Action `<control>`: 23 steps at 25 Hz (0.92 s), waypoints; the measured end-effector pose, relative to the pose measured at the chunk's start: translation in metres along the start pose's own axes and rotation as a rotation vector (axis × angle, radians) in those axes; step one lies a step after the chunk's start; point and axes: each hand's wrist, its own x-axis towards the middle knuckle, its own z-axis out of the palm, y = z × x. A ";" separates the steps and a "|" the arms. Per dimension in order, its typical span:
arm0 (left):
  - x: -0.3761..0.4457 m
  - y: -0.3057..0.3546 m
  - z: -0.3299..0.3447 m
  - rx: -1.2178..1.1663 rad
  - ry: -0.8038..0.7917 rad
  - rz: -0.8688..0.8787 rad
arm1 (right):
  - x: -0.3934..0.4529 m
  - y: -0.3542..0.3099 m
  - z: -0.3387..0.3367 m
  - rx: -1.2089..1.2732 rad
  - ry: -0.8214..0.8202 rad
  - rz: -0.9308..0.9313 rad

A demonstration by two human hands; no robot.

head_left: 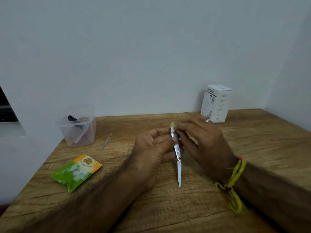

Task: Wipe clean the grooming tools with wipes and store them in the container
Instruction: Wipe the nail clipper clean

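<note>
**Head cam: nail clipper mid-wipe, one tool still loose**

Head view is all there is. Left hand (pixel 151 147) has its fingers curled round the nail clipper (pixel 176 148) at table centre, file swung out toward 6 o'clock. Right hand (pixel 202 142) pinches its top end; a pale scrap shows there, maybe a wipe, too blurry to call. Container (pixel 76 130) sits at 10 o'clock with a few tools already inside. A thin metal tool (pixel 106 142) lies just beside it, seemingly not yet stored. Wipes packet (pixel 76 172) at 8 o'clock. Roughly past halfway, by the look of it.
</note>
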 end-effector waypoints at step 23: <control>0.001 0.005 -0.003 -0.110 -0.028 -0.043 | 0.001 -0.005 -0.005 0.143 -0.014 0.045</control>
